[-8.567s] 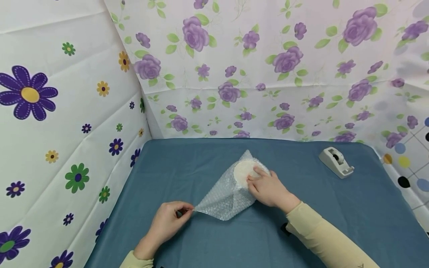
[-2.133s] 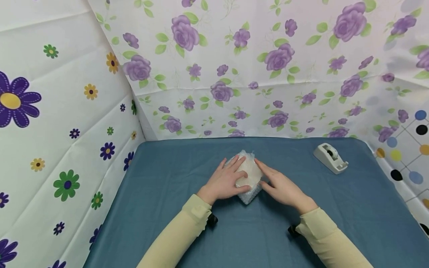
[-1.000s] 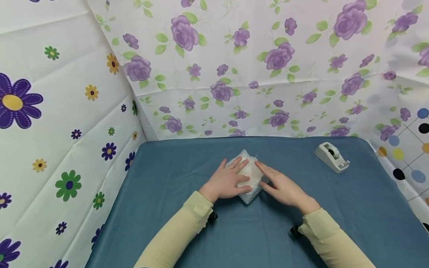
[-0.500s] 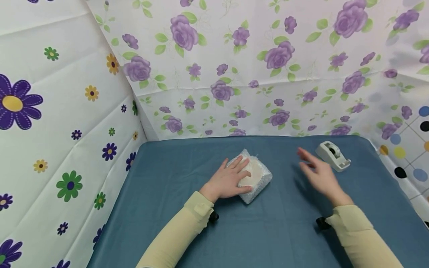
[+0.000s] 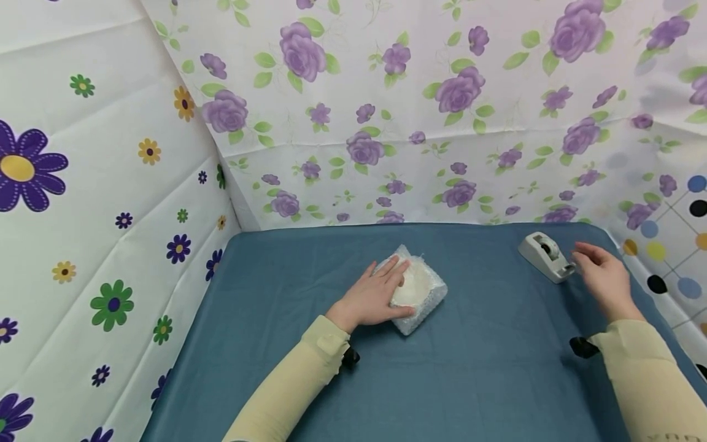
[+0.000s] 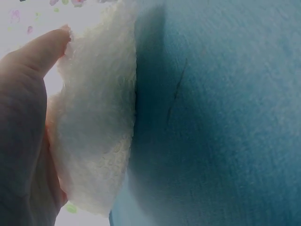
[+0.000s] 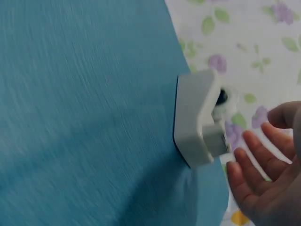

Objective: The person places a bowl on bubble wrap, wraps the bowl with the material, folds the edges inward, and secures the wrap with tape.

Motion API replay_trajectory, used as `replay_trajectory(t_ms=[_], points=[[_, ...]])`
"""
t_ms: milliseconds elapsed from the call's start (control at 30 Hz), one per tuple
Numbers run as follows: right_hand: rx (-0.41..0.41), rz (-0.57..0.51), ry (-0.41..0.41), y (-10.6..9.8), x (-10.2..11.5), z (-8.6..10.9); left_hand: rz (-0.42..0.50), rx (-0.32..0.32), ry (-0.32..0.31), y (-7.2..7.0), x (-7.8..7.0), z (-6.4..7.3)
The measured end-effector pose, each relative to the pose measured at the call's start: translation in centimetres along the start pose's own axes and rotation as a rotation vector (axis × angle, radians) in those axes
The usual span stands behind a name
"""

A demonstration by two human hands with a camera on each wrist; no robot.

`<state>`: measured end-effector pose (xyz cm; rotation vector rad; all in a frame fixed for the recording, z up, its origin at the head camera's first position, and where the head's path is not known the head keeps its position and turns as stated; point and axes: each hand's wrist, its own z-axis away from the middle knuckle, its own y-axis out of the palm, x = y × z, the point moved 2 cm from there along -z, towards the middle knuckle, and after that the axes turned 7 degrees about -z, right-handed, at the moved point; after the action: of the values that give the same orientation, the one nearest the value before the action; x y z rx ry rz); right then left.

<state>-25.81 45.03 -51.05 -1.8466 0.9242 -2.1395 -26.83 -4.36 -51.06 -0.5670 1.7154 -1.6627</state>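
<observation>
A bubble-wrap bundle (image 5: 428, 294) with a pale round face showing through its top lies on the cloth in the head view. My left hand (image 5: 371, 299) rests on it, fingers spread over the top; from the left wrist view, the bubble wrap (image 6: 96, 108) stands beside the thumb. At the far right is a white tape dispenser (image 5: 544, 258) with a clear roll. My right hand (image 5: 606, 277) is at its cutter end, the thumb and index finger near each other. The right wrist view has the other fingers loosely extended beside the dispenser (image 7: 195, 117).
Blue cloth (image 5: 469, 380) covers the table. A rose-patterned curtain (image 5: 342, 92) hangs along the back edge, and a daisy-patterned sheet (image 5: 132, 245) closes off the left side. Dotted fabric (image 5: 676, 258) borders the right. Each wrist carries a small black camera (image 5: 584, 347).
The bubble wrap, earlier stretched out toward the left hand, is now folded compactly. My right hand has left the bundle and moved right to the tape dispenser; my left hand stays on the bundle.
</observation>
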Motion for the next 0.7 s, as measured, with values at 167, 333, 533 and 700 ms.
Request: replay_trajectory(t_ms=[167, 333, 533, 700], points=[[0.176, 0.136, 0.027, -0.8, -0.6, -1.3, 0.023, -0.018, 0.002, 0.2, 0.2, 0.0], [0.358, 0.264, 0.04, -1.3, -1.1, -2.3, 0.033, -0.042, 0.013, 0.5, 0.4, -0.2], [0.41, 0.258, -0.019, -1.8, -1.6, -2.7, 0.02, -0.073, 0.034, 0.6, 0.5, -0.4], [0.424, 0.24, -0.015, -1.9, -1.6, -2.5, 0.004, -0.07, 0.04, 0.6, 0.3, -0.4]])
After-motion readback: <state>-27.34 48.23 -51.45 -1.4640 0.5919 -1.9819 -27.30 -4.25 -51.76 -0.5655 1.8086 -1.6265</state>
